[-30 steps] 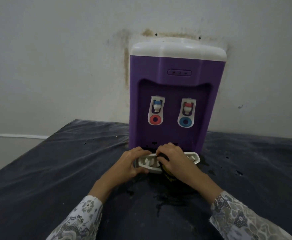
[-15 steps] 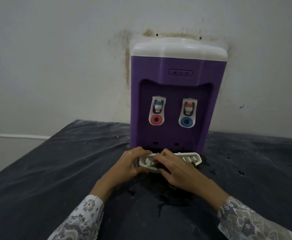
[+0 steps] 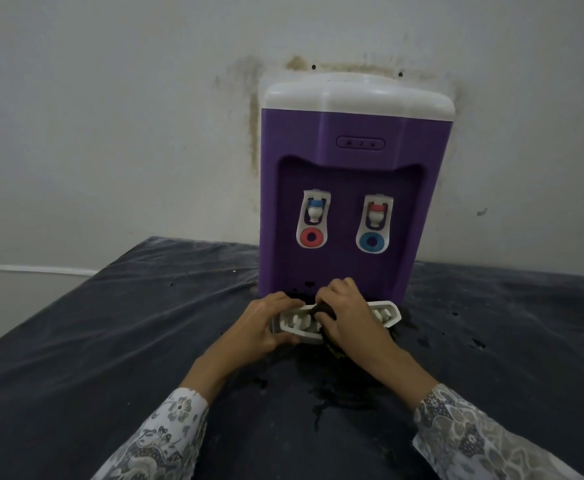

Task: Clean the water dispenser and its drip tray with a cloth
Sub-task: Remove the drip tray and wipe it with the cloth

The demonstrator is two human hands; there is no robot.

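Note:
A purple water dispenser (image 3: 349, 161) with a white top stands against the wall on a dark table. Two white taps sit on its front. At its foot lies the white slotted drip tray (image 3: 386, 311), pulled slightly out. My left hand (image 3: 263, 327) grips the tray's left end, fingers over its rim and thumb on the front. My right hand (image 3: 349, 317) holds a dark cloth (image 3: 323, 311) bunched under curled fingers and presses it onto the middle of the tray. Most of the cloth is hidden under the hand.
The dark table cover (image 3: 110, 341) shows wet patches (image 3: 318, 386) in front of the tray. Behind the dispenser, the white wall (image 3: 145, 116) is stained brown around it. The table's left edge runs diagonally at the lower left.
My right hand with the cloth has shifted back and forth across the tray, now sitting nearer the dispenser's base. My left hand keeps its grip on the tray's left end.

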